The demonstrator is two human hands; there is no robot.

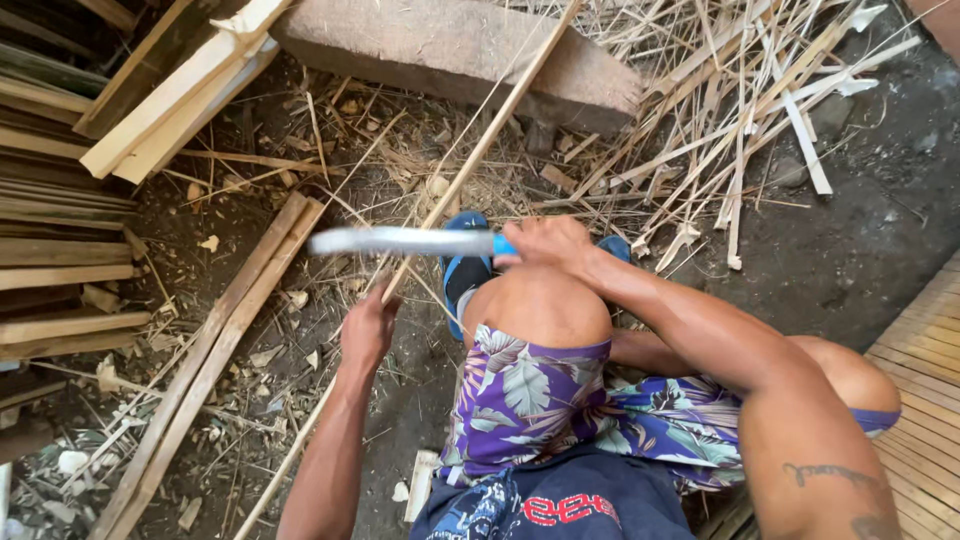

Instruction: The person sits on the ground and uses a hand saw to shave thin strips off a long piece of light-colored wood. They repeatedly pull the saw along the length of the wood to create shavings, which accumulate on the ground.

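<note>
Seen from above: seated on dirt ground [860,250], knees bent, working a long thin bamboo strip [480,150].

Taking the strip as landmark: long axis on a diagonal, from lower left near the body to upper right across a stone block [460,45]. Left hand [368,325] right on the strip at its near part, fingers wrapped round it, grip clenched on the strip. Right hand [545,245] just to the right of the strip, over the raised knee [540,305], grip clenched on the blue handle of a knife [400,240]. Blade blurred, lying nearly level, pointing left and crossing the strip just above the left hand. Cannot tell whether the edge touches the strip. Left hand nearer the strip; right hand nearer the knife.

Counted: 1 strip in hand, 1 knife, 2 hands, 1 block, 2 blue sandals [465,270] just right of the strip. Left of the strip, 2 long flat slats [215,350] lying parallel to it, and a stack of planks [50,210] farther left. Right of the strip's far end, a loose heap of pale splits [740,120], too many to count. Far right, part of a woven mat [925,340].
</note>
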